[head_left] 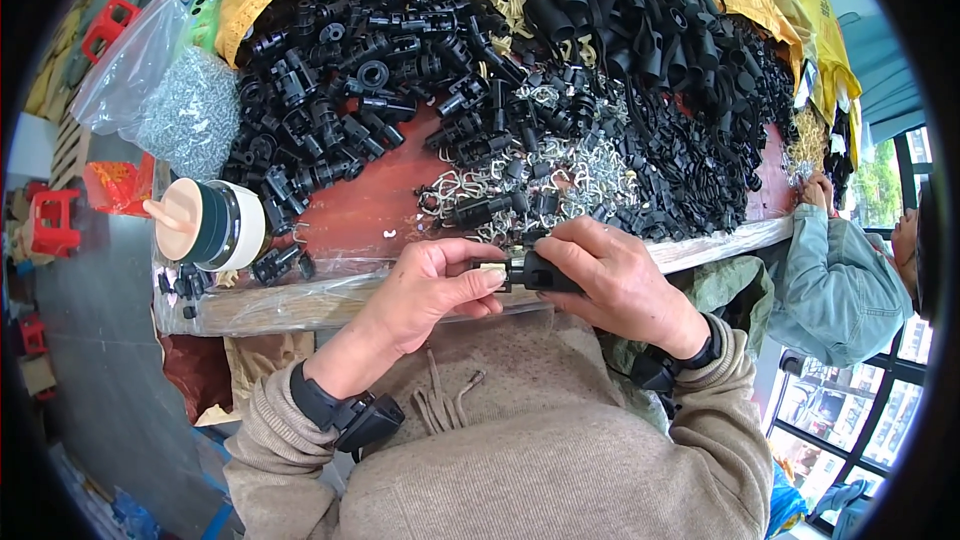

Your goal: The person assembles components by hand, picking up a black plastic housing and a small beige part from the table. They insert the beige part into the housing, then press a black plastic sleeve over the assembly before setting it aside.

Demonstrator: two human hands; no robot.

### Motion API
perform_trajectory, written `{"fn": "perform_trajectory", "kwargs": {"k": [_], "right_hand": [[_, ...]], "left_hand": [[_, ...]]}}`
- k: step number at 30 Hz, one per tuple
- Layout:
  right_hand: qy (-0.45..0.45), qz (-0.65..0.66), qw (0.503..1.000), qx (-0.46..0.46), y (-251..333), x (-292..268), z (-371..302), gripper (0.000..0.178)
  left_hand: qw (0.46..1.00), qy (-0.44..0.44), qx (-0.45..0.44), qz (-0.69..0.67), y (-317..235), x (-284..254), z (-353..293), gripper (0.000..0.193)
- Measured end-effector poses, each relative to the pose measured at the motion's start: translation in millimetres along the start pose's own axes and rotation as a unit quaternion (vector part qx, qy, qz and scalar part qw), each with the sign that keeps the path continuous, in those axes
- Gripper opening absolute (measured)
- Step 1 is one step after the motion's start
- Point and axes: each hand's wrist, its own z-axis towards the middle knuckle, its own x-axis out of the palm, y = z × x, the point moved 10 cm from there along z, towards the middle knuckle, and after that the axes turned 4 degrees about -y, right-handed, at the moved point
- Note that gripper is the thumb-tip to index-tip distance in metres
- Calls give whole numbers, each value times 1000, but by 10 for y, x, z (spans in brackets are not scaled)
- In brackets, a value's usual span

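Between my two hands, just over the table's front edge, is a black plastic fitting (552,275) with a tubular body. My left hand (415,292) pinches its left end with thumb and fingers, where a small cream-coloured piece (488,267) shows. My right hand (628,288) wraps around the wider right end. Whether the fitting is one piece or two parts pushed together I cannot tell. Right behind my hands lie bent metal clips (460,190) mixed with small black parts (690,175).
A heap of black fittings (320,90) covers the back left, with black tubes (600,0) at the back right. A lidded jar (235,225) and a bag of small metal parts (190,110) stand left. Another person's hand (818,192) works at the right.
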Motion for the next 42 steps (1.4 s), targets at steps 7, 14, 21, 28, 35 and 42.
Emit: {"fn": "perform_trajectory", "kwargs": {"k": [7,14,21,28,35,42], "right_hand": [[-5,25,1000,3,14,16,-19,47],[-37,115,992,26,29,138,-14,47],[-61,141,987,43,11,178,17,48],[-26,201,976,81,-102,314,-18,51],[6,198,979,52,-135,292,-40,62],[27,363,926,-98,-3,286,101,83]], "left_hand": [[1000,-4,3,-5,3,52,-3,30],[999,3,16,32,-56,76,-70,33],[999,7,10,35,-131,65,-98,39],[991,-31,105,74,-140,-6,-88,60],[992,-29,112,46,-206,21,-89,71],[993,-4,113,43,-190,94,-82,80]]}}
